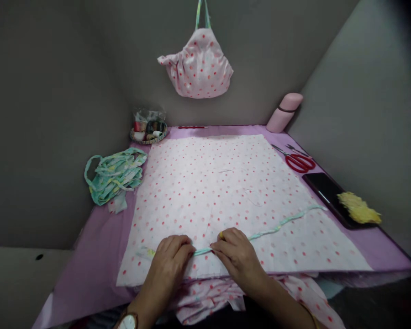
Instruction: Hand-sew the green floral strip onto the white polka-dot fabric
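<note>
There's the mint-green fabric strip (272,230), running across the polka-dot cloth (219,192) at lower centre! Left hand (167,265) and right hand (238,258) keep a narrow grip, pinching it flat against the cloth on the mauve-covered tabletop (89,269). Red-handled scissors (297,162) lie upper right, no label readable.

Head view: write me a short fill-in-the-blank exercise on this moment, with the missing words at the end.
The right hand and left hand rest on a green fabric strip across dotted cloth, and the left wrist wears a ____.
The tool with red handles is a pair of ____.
A woven basket holds spools of ____.

Missing words: watch; scissors; thread.
</note>
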`<state>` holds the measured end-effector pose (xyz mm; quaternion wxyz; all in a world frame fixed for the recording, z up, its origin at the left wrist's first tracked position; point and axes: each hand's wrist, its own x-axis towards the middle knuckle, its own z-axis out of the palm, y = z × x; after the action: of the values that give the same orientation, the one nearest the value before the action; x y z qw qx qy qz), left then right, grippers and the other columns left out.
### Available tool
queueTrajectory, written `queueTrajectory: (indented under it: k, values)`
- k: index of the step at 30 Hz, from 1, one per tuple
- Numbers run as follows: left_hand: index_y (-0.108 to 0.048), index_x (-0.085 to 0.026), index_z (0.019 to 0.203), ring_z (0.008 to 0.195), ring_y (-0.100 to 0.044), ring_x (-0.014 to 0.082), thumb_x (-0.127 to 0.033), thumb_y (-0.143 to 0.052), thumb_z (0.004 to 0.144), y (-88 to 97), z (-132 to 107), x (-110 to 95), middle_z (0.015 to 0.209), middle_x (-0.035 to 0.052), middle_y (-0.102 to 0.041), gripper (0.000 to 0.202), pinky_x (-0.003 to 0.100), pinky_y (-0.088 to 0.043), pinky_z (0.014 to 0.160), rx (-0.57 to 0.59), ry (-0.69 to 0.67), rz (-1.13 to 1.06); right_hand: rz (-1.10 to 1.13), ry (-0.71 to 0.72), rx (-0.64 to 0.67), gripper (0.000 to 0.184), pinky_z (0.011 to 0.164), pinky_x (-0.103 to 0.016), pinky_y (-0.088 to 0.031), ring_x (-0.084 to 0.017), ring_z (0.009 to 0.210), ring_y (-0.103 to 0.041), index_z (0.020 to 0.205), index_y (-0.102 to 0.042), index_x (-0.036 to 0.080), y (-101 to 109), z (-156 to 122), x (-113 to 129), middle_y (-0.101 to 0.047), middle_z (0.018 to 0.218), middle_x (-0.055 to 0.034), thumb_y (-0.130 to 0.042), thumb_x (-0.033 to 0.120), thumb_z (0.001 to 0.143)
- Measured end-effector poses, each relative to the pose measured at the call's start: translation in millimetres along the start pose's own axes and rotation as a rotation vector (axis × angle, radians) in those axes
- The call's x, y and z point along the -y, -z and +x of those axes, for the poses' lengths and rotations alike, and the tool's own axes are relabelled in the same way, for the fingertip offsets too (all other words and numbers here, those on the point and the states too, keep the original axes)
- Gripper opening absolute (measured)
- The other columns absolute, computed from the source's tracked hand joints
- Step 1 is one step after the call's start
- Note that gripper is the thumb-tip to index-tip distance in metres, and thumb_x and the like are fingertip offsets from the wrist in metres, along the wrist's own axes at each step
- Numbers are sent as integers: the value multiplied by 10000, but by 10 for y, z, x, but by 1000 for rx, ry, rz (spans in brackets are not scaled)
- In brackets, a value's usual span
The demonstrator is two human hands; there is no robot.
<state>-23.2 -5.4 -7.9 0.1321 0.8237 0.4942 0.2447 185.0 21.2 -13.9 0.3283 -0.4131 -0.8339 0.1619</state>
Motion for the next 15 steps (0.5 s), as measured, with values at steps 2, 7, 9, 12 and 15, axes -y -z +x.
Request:
queueTrajectory:
  k: [2, 7, 9, 12, 15]
  values:
    - [-548, -186, 999, 909, -565, 197, -18, -435, 834, -28, -36, 4, 998, 70, -622, 261, 351, -461, 821, -10, -24, -41, 6, 2, 2, 178, 662, -303, -368, -177, 747, -472, 810, -636, 184, 2, 0, -6, -542, 757, -42, -482, 150, 894]
    - [-491, -205, 1005, 722, -611, 186, -25, -422, 815, -23, -44, -14, 833, 32, -632, 270, 302, -480, 657, 121, 26, -42, 43, -5, -7, 181, 669, -299, -376, -172, 746, -484, 812, -626, 178, 11, 11, -15, -543, 752, -39, -470, 158, 900]
    - [-495, -213, 989, 658, -624, 177, -77, -397, 857, 18, -7, -30, 798, 18, -640, 214, 276, -465, 589, 182, 101, -37, 57, -12, -6, 194, 670, -302, -375, -174, 743, -482, 802, -622, 174, 17, 14, -11, -541, 745, -41, -459, 165, 907]
    - [-508, -224, 926, 638, -625, 148, -153, -351, 915, 85, 51, -40, 757, -5, -639, 173, 240, -446, 578, 202, 179, -127, 74, -21, 0, 211, 667, -305, -369, -179, 749, -478, 803, -623, 175, 24, 13, -4, -542, 749, -44, -446, 182, 918]
    - [-526, -224, 882, 667, -611, 141, -135, -350, 898, 119, 76, -32, 760, -7, -630, 198, 234, -436, 606, 215, 147, -192, 85, -26, 12, 218, 668, -307, -363, -179, 753, -472, 808, -627, 181, 26, 9, -2, -536, 752, -41, -442, 192, 923]
